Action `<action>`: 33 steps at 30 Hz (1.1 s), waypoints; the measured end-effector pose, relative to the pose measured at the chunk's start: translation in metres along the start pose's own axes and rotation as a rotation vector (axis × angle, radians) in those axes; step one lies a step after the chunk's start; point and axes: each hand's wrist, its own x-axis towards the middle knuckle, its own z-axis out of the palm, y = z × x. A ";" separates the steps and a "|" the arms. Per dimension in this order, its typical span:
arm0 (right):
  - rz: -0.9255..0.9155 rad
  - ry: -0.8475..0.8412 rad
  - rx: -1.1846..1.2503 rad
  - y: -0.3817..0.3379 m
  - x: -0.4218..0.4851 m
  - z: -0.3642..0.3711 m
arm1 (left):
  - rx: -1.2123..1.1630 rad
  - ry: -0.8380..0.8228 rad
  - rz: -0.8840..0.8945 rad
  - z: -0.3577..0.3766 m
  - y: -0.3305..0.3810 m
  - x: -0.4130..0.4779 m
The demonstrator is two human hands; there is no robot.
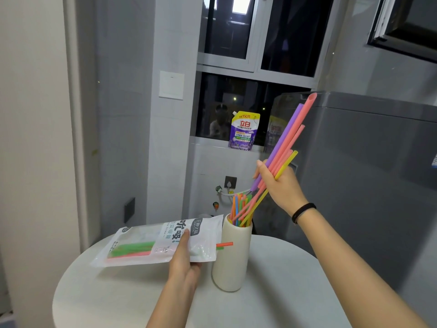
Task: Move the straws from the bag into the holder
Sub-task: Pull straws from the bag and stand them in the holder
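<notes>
- Straws [288,138]: a bunch of purple, pink and yellow ones is held tilted above the holder, lower ends inside its mouth.
- Table [283,292]: round and white. It carries the holder near the middle of its far edge.
- Bag [142,235]: white pouch, held level over the table's far left part, mouth toward the holder. Green and pink straws [132,249] show inside. One orange straw [224,244] sticks out of the mouth, its tip in front of the holder.
- Holder [233,256]: cream cylinder, upright, containing mixed-colour straws [241,204].
- Left hand [183,259]: grips the bag near its mouth, thumb on top, fingers underneath.
- Right hand [281,183]: fingers curled round the bunch near its middle. A black band [303,210] sits on the wrist.
</notes>
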 end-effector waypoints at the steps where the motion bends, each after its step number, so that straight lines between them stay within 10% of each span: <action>1: 0.000 0.003 0.007 0.000 0.000 0.000 | -0.001 0.003 -0.001 0.000 0.000 0.000; 33: 0.115 -0.164 -0.046 0.031 0.001 0.030 | -0.010 0.030 0.019 -0.001 0.001 -0.003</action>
